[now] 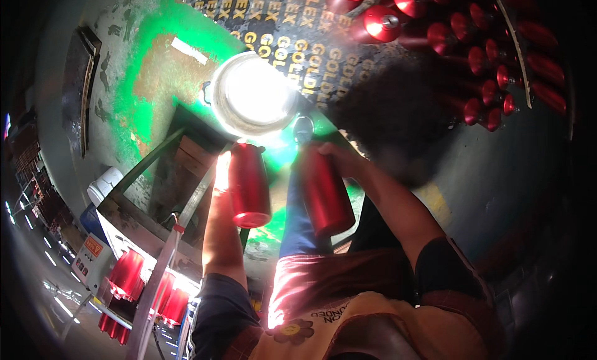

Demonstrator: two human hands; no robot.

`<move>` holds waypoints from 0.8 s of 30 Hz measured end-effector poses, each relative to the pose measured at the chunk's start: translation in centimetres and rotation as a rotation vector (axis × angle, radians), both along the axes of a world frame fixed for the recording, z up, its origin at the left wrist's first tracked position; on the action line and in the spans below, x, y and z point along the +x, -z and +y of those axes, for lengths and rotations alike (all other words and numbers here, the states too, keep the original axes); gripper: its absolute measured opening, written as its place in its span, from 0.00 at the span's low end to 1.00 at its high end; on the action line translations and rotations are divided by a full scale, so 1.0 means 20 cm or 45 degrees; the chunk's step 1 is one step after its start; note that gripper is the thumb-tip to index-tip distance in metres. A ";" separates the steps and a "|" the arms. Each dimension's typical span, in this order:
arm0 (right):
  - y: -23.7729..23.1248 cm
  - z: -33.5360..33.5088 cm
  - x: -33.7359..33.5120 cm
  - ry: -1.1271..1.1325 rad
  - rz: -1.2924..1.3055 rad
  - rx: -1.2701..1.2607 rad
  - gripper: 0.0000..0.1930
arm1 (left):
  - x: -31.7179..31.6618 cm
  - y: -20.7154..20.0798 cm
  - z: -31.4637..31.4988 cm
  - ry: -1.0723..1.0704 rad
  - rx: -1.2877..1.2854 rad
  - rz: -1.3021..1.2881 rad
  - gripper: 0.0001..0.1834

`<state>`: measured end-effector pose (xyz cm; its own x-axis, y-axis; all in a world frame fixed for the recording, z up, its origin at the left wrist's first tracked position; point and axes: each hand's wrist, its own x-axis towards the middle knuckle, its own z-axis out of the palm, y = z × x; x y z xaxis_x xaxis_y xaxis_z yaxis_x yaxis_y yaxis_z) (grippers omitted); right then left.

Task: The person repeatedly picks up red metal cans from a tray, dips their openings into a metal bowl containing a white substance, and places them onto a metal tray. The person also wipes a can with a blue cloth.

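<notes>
My left hand (223, 167) is closed on the upper part of a shiny red metal bottle (250, 189), whose rounded lower end points toward me. Beside it, my right hand (340, 158) grips the upper end of a second red metal bottle (323, 195), tilted and a little blurred. The two bottles hang side by side, apart from each other, over my lap. Just beyond them stands a round metal pot (247, 133), its inside washed out by glare. A small grey rounded thing (303, 129) shows near the right bottle's far end; I cannot tell what it is.
Several red bottles (440, 37) lie at the far right, behind a thin stick (515, 46). A dark sheet with yellow print (298, 42) covers the far floor. Left are a wooden frame (146, 149), a white control box (93, 260) and hanging red cylinders (129, 276).
</notes>
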<state>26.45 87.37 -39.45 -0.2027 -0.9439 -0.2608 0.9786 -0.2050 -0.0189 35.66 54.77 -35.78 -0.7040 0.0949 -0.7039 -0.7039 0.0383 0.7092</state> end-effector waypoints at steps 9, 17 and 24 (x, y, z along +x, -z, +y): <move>0.13 -0.78 0.09 0.049 0.264 0.163 0.30 | 0.12 0.41 -0.44 -0.646 1.986 0.053 0.30; 0.16 -0.92 0.16 0.077 -0.231 -0.041 0.27 | 0.12 0.43 -0.45 -0.859 1.910 -0.028 0.27; -0.03 -0.51 -0.05 0.102 0.142 0.055 0.27 | 0.05 0.28 -0.35 -0.780 1.761 -0.198 0.30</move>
